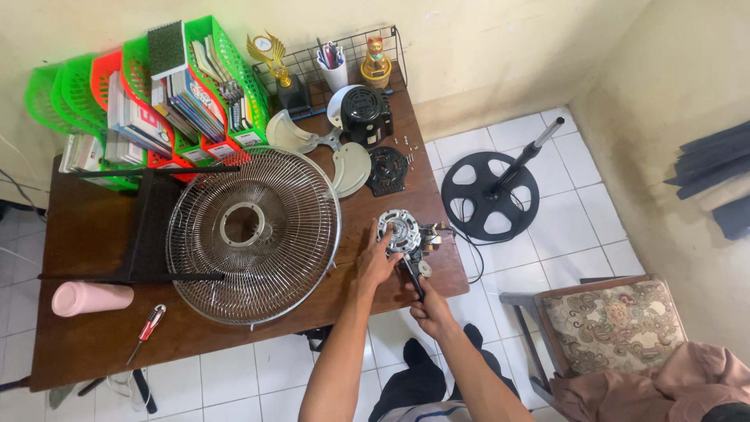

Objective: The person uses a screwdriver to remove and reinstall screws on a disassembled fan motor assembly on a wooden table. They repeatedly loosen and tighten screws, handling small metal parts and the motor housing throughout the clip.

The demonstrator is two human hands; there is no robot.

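— what do you see at the hands?

— i see the left hand (pixel 377 262) resting on the fan motor (pixel 402 232), fingers laid against its near-left side. its grip is spread over the metal body, not pinching anything. the right hand (pixel 429 306) is lower, its grip pressed together around a dark handle (pixel 412 278) that runs up to the motor.

— and where does the motor sit?

— on the brown counter (pixel 86 227), near the right front corner, just right of the big wire fan guard (pixel 254 234) that lies flat on it. i can't tell exactly how the handle joins the motor; the spot is small and partly hidden.

— what's around it?

— behind the motor lies a black round cover (pixel 387 170), and beyond that a black motor housing (pixel 366 115) beside pale fan blades (pixel 320 144). at the left front i see a pink bottle (pixel 90 298) on its side and a red screwdriver (pixel 148 327). green and red file trays (pixel 156 86) fill the back left. on the tiled floor, right of the counter, the round black fan base (pixel 490 195) lies with its pole, and a cushioned chair (pixel 605 320) stands near the front right.
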